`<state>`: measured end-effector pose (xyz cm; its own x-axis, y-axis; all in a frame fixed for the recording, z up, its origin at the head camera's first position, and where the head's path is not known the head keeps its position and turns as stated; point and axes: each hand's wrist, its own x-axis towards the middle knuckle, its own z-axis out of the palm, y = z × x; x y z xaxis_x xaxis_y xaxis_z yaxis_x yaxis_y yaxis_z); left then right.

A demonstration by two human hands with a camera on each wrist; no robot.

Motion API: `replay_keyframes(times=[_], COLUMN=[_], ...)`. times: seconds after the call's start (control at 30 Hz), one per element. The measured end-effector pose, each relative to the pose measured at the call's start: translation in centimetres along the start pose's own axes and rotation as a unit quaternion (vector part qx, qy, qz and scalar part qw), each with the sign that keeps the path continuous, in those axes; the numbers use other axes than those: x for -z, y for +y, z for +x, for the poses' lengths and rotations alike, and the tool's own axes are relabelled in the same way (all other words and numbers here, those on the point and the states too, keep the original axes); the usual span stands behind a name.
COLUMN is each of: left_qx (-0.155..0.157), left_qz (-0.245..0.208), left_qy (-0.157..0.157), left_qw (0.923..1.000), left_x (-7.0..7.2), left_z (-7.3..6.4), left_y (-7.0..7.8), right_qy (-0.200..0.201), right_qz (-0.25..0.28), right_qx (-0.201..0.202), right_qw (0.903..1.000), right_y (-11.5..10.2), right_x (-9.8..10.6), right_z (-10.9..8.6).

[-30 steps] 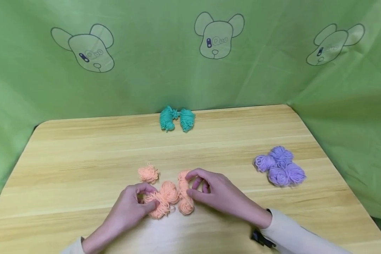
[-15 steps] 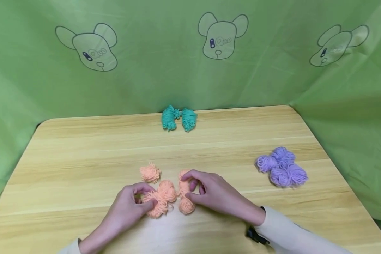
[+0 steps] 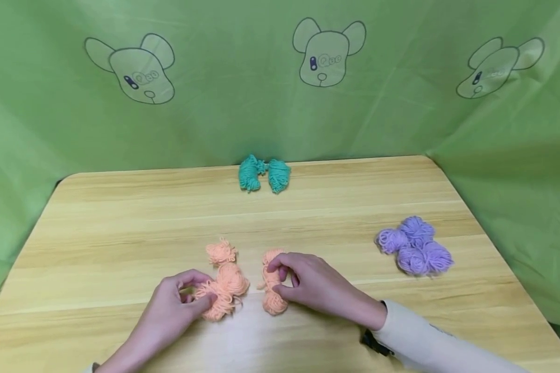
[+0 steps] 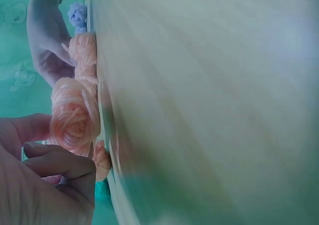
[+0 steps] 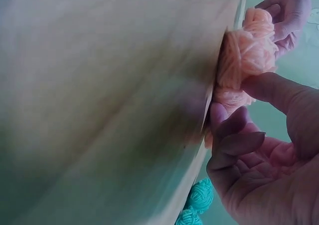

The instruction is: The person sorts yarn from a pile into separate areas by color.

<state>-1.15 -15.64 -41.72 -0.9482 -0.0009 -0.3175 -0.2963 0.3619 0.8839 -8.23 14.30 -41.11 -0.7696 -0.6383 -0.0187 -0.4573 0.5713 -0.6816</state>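
My left hand (image 3: 172,303) pinches a peach yarn bundle (image 3: 232,280) on the table, its thumb and fingers on the bundle's left side. Just behind that bundle, close against it, lies a small loose peach yarn ball (image 3: 221,252). To the right, across a narrow gap, my right hand (image 3: 308,282) holds a longer peach yarn skein (image 3: 273,282) between thumb and fingers. In the right wrist view the thumb presses on the peach skein (image 5: 246,58), with fingers curled beneath. The left wrist view shows the left bundle (image 4: 75,115) near the fingertips.
Purple yarn balls (image 3: 415,248) sit in a cluster on the right of the wooden table (image 3: 135,217). Two teal yarn skeins (image 3: 264,174) lie at the back edge. Green cloth (image 3: 224,103) with printed mouse heads hangs behind and at the sides.
My left hand has moved left with its peach bundle, opening a gap to the right skein and bringing the bundle against the small ball. The right hand has stayed nearly in place.
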Motion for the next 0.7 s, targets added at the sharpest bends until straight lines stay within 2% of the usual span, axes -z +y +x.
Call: replay_keyframes(times=[0.4,0.7], left_qx=[0.010,0.015], left_qz=[-0.037,-0.056], left_qy=[0.017,0.045], left_qw=[0.9991,0.9973], left_x=[1.5,3.0], left_z=[-0.9,-0.8], left_y=[-0.5,-1.1], right_qy=[-0.015,-0.032], right_qz=[0.006,0.014], right_qx=[-0.017,-0.032], right_qw=[0.9997,0.9989], right_y=[0.1,0.1], right_x=[0.3,0.6], right_z=[0.4,0.6])
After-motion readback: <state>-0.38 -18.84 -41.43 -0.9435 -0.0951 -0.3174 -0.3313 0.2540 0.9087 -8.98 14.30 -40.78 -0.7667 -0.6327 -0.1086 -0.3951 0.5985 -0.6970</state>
